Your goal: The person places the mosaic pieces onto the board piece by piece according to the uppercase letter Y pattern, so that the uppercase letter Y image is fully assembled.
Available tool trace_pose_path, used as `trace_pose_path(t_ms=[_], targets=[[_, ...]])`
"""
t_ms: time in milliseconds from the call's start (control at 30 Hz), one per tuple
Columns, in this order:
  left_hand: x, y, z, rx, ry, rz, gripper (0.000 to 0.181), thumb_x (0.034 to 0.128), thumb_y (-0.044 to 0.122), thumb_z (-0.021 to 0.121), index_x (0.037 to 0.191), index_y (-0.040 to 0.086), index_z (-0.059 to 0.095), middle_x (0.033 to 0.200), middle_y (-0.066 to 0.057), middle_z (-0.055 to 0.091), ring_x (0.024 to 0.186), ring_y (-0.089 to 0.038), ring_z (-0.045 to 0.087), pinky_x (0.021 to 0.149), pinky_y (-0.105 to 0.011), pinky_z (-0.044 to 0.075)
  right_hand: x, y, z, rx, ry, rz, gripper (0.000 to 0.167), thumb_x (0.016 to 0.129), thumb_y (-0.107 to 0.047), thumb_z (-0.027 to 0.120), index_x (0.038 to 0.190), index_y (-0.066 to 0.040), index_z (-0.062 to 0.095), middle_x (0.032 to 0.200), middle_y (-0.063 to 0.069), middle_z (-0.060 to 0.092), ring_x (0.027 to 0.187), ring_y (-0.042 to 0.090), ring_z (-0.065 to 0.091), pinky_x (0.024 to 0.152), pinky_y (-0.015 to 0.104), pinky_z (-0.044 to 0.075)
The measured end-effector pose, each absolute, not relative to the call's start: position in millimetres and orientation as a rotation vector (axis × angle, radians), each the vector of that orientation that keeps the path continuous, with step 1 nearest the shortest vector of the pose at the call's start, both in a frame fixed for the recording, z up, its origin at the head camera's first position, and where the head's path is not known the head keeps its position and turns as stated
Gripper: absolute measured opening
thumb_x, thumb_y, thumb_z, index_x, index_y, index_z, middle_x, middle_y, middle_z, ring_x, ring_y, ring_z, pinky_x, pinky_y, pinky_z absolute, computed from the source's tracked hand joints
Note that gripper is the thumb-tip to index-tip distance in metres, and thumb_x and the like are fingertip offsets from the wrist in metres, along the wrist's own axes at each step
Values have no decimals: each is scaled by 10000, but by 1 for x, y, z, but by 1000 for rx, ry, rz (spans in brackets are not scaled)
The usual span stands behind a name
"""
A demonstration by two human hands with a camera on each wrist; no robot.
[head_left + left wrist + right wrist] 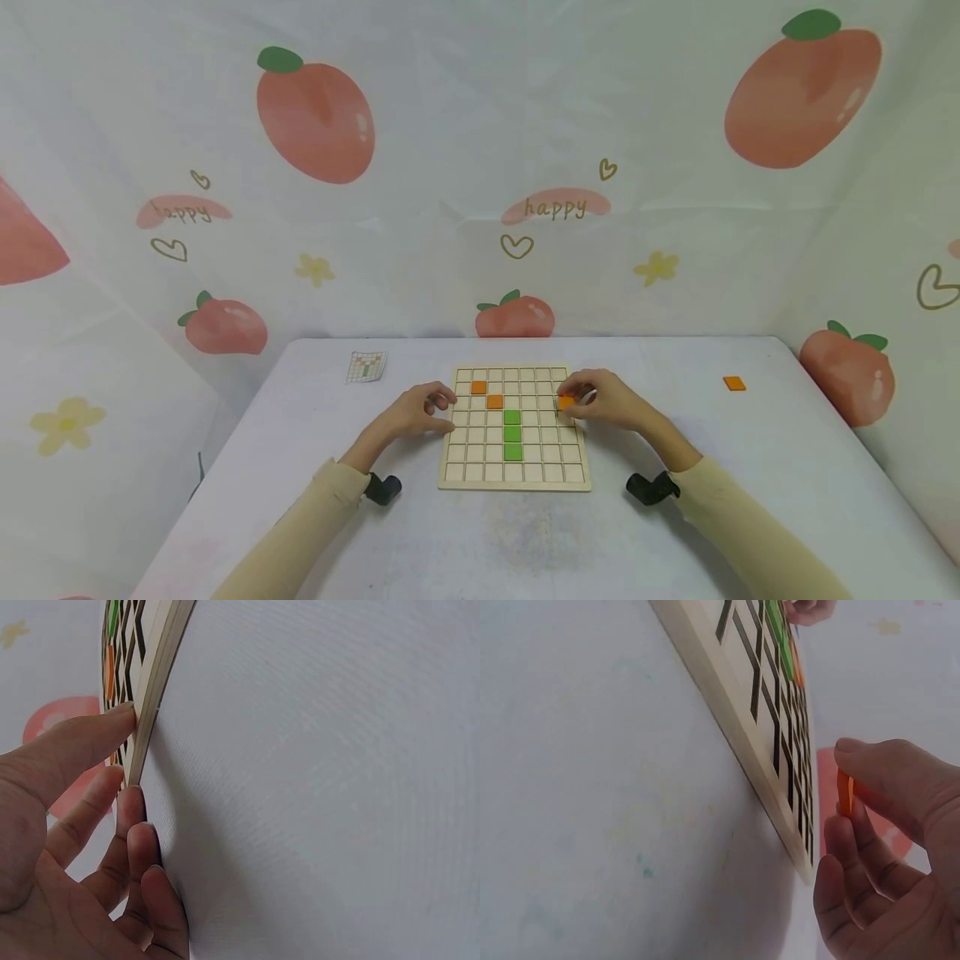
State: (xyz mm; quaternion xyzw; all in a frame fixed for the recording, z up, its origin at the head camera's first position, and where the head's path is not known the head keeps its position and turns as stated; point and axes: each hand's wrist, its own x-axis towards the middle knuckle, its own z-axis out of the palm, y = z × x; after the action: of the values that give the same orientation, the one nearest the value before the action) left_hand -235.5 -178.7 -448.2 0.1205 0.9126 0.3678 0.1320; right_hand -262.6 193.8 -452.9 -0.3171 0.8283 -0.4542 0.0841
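A pale wooden grid board [480, 486] lies on the table. In its cells sit two orange square tiles, an upper orange tile [478, 387] and a lower orange tile [495, 402], plus a column of three green tiles [512, 434]. My left hand [416, 410] is at the board's left edge; its thumb [97, 739] touches the rim and the other fingers are loosely bent beside it. Between thumb and fingertips, my right hand [611, 402] pinches another orange tile [845, 793], above the board's right side. In the right wrist view this tile is edge-on.
A small printed sheet [367, 367] with a coloured grid pattern lies at the table's back left. One more orange tile [734, 383] rests on the white tabletop [540, 542] to the right. A fruit-printed cloth [442, 250] hangs behind the table.
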Motion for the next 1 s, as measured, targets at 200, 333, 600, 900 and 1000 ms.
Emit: trace_pose_path(t_ms=[200, 333, 600, 900, 1000], targets=[[-235, -177, -449, 323, 2653, 1066, 380, 800, 82, 864, 1125, 76, 668, 958, -22, 589, 846, -189, 494, 745, -335, 418, -269, 180, -454, -960, 2473, -1330, 245, 829, -38, 823, 1049, 1, 721, 917, 39, 655, 826, 211, 599, 748, 318, 510], [-235, -176, -449, 312, 2656, 1064, 380, 796, 75, 865, 1121, 75, 669, 955, -22, 590, 847, -190, 496, 748, -336, 417, -273, 172, -456, -956, 2486, -1322, 244, 829, -63, 834, 1039, -16, 720, 906, 21, 647, 817, 195, 588, 747, 324, 502], [-235, -176, -447, 310, 2659, 1056, 385, 798, 83, 865, 1130, 79, 669, 962, -17, 593, 851, -188, 496, 753, -338, 417, -277, 159, -454, -904, 2494, -1301, 245, 835, -105, 848, 1031, -20, 729, 954, 40, 683, 844, 194, 607, 793, 356, 507], [-236, -175, -448, 292, 2660, 1048, 384, 795, 85, 868, 1125, 85, 672, 959, -12, 594, 850, -189, 500, 747, -337, 421, -281, 150, -459, -851, 2473, -1301, 227, 845, -122, 848, 1029, -41, 745, 1021, 42, 702, 895, 196, 633, 821, 361, 518], [-236, -176, -449, 291, 2656, 1054, 382, 798, 85, 867, 1127, 87, 673, 957, -13, 589, 849, -190, 497, 739, -335, 419, -283, 147, -460, -871, 2463, -1301, 223, 848, -120, 845, 1030, -38, 746, 1015, 38, 703, 887, 187, 636, 816, 346, 521]])
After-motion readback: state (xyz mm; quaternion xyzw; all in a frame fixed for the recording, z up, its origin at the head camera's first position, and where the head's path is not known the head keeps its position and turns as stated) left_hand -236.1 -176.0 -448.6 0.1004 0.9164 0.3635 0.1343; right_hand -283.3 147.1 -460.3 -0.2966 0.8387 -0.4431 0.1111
